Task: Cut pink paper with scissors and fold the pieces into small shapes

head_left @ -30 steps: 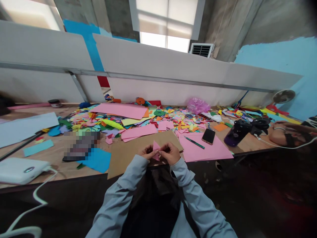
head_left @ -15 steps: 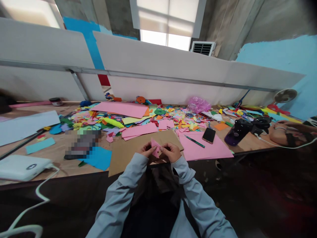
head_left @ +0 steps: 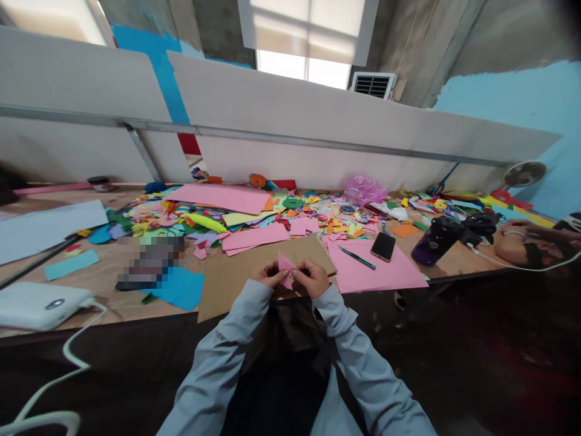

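A small folded pink paper (head_left: 285, 264) is pinched between both hands, above the front edge of a brown cardboard sheet (head_left: 236, 272). My left hand (head_left: 269, 274) grips its left side with thumb and fingers. On its right side my right hand (head_left: 311, 278) pinches it, thumb tip close to the left thumb. Pink sheets (head_left: 256, 238) lie just beyond the cardboard. To the right, a larger pink sheet (head_left: 390, 272) bears a green pen (head_left: 356, 257) and a phone (head_left: 383, 246).
Coloured paper scraps (head_left: 336, 224) spread along the back. A purple bottle (head_left: 436, 242) stands at the right, near another person's arm (head_left: 515, 247). At the left are a blue sheet (head_left: 184, 289), a blurred dark object (head_left: 149, 266) and a white power bank (head_left: 43, 306) with a cable.
The pink paper has turned or folded slightly between my fingers, and the small dark spot on its lower part no longer shows. Both hands stay in nearly the same place.
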Motion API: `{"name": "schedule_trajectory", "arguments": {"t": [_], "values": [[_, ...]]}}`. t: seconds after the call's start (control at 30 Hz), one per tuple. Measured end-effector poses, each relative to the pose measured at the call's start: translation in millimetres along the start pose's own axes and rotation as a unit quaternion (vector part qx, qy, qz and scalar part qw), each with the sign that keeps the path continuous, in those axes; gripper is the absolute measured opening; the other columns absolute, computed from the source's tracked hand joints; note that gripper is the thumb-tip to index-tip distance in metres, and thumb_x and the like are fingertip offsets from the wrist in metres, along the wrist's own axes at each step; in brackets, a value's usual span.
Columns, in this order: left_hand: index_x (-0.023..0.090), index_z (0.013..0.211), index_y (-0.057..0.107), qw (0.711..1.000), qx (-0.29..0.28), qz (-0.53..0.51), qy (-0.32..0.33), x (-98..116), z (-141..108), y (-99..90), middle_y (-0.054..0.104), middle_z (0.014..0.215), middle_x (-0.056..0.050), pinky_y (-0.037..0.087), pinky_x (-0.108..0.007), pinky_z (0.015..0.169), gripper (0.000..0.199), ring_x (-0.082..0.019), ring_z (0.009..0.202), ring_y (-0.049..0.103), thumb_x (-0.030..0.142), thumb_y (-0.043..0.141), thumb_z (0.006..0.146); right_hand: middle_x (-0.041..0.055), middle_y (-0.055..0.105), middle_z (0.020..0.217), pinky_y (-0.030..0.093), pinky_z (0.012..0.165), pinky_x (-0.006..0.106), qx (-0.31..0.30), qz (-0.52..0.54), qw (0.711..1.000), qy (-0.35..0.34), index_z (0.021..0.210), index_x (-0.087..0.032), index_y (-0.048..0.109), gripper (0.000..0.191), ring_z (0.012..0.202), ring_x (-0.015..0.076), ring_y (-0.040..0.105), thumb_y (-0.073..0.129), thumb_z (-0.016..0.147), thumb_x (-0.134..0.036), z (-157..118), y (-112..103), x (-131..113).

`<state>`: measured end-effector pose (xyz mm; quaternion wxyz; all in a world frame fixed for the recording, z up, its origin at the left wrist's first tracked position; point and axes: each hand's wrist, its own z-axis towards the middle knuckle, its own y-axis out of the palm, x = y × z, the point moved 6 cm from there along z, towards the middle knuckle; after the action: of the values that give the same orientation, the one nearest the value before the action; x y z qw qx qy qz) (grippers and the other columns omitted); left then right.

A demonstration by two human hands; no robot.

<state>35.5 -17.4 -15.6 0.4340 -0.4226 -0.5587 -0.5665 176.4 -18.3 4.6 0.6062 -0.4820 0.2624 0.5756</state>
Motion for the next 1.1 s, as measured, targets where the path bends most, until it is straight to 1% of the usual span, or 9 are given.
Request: {"name": "schedule_trajectory", "arguments": {"t": [0.13,0.2,0.27,0.33,0.37,0.5,0.7,0.93,1.1], "values": [[0.013,0.07,0.067,1.0,-0.002,-0.01,-0.011,-1,2,-1.4,0.068,0.06,-0.001,0.047,-0.027,0.058,0.044,-0.015,0.055,0.06,0.037,0.086,0.038,-0.0012,0.057,0.063,0.041,0.058,0.022,0.005,-0.012,1.0,-0.012,0.067,-0.017,0.057,0.019,0.061,0.0121,0.052,0.059,0.079,-0.033,0,-1,-2],[0.013,0.073,0.065,1.0,0.0,-0.02,-0.017,-1,4,-3.3,0.069,0.062,-0.001,0.048,-0.027,0.06,0.048,-0.014,0.057,0.061,0.037,0.086,0.036,-0.0005,0.058,0.066,0.042,0.06,0.023,0.012,-0.008,1.0,-0.013,0.071,-0.017,0.059,0.017,0.064,0.0126,0.053,0.06,0.079,-0.032,0,-2,-2],[0.013,0.076,0.065,0.999,0.006,-0.028,-0.02,-1,5,-5.8,0.069,0.062,-0.001,0.048,-0.026,0.06,0.051,-0.014,0.056,0.061,0.036,0.087,0.036,0.0005,0.06,0.075,0.044,0.064,0.023,0.011,0.017,0.999,-0.026,0.087,-0.017,0.062,0.016,0.068,0.0128,0.055,0.061,0.077,-0.03,-1,-3,-5],[0.013,0.077,0.064,0.999,0.01,-0.035,-0.022,-1,7,-7.6,0.07,0.062,-0.001,0.048,-0.025,0.059,0.051,-0.013,0.055,0.061,0.036,0.087,0.036,0.0017,0.06,0.087,0.046,0.068,0.024,-0.005,0.042,0.998,-0.051,0.103,-0.02,0.06,0.029,0.074,0.0126,0.056,0.062,0.075,-0.024,-2,-2,-10],[0.013,0.076,0.064,0.999,0.011,-0.038,-0.023,-1,8,-8.0,0.07,0.061,0.0,0.048,-0.025,0.058,0.051,-0.013,0.054,0.061,0.036,0.087,0.036,0.0022,0.059,0.092,0.047,0.069,0.024,-0.02,0.045,0.997,-0.065,0.107,-0.021,0.06,0.033,0.076,0.0125,0.057,0.062,0.074,-0.02,-2,-1,-14],[0.013,0.075,0.064,0.998,0.0,-0.05,-0.027,-1,7,-6.1,0.069,0.061,0.0,0.048,-0.023,0.055,0.05,-0.011,0.053,0.061,0.034,0.088,0.037,0.0027,0.058,0.092,0.047,0.074,0.026,-0.058,0.01,0.992,-0.113,0.093,-0.021,0.066,0.026,0.082,0.0142,0.058,0.062,0.07,-0.011,-4,2,-26],[0.013,0.081,0.066,0.996,-0.048,-0.061,-0.048,0,1,-2.0,0.071,0.068,-0.003,0.049,-0.024,0.059,0.05,-0.014,0.06,0.063,0.029,0.087,0.039,0.0029,0.061,0.08,0.045,0.074,0.028,-0.006,-0.022,0.993,-0.117,0.078,-0.019,0.067,0.006,0.08,0.0164,0.058,0.068,0.072,-0.021,-2,-2,-27],[0.015,0.081,0.068,0.993,-0.08,-0.067,-0.051,-3,1,0.7,0.072,0.071,-0.003,0.05,-0.029,0.068,0.046,-0.017,0.067,0.065,0.026,0.087,0.04,0.0019,0.06,0.076,0.043,0.07,0.027,0.034,-0.063,0.992,-0.101,0.073,-0.018,0.062,0.003,0.077,0.0159,0.057,0.064,0.075,-0.02,-1,-4,-23],[0.015,0.09,0.068,0.994,-0.087,-0.054,-0.037,-12,1,0.1,0.073,0.081,-0.006,0.05,-0.032,0.073,0.052,-0.02,0.076,0.066,0.031,0.086,0.043,0.0013,0.058,0.073,0.043,0.065,0.026,0.065,-0.08,0.992,-0.077,0.07,-0.018,0.059,0.004,0.072,0.0152,0.055,0.061,0.074,-0.019,-2,-4,-19]]}}
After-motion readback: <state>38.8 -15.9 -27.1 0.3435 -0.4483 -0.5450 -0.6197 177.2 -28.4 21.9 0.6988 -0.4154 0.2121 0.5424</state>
